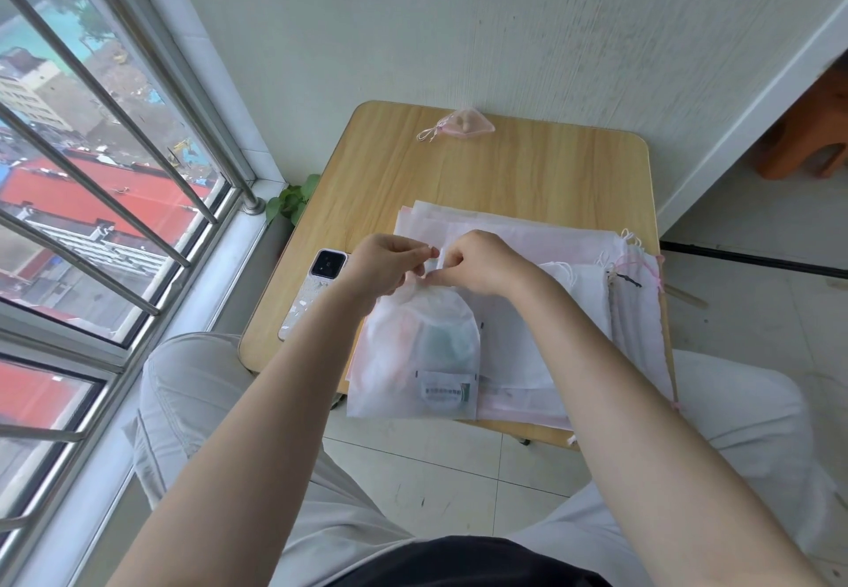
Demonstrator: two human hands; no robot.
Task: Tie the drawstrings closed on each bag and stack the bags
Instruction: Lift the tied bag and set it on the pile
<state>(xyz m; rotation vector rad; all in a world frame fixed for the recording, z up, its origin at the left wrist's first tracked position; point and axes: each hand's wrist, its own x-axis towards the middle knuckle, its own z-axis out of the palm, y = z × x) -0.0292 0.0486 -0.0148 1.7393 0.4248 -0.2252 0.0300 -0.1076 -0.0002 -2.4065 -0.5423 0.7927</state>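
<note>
Near the wooden tabletop's point(504, 164) front edge, a white drawstring bag's point(413, 357) strings are pinched by the left hand point(390, 265) and right hand point(477, 265).

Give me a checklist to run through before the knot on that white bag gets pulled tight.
1. Left hand pinches a drawstring: ok, its fingers hold a thin white cord.
2. Right hand grips the neck of the white bag: ok.
3. Bag mouth gathered shut: ok, the top is bunched under the hands.
4. Knot already formed: cannot tell, the hands hide it.
5. Contents fully inside: ok, the items show through the fabric below the neck.
6. Bag supported: ok, it lies on the flat bags on the table; the phone is beside it.
</note>
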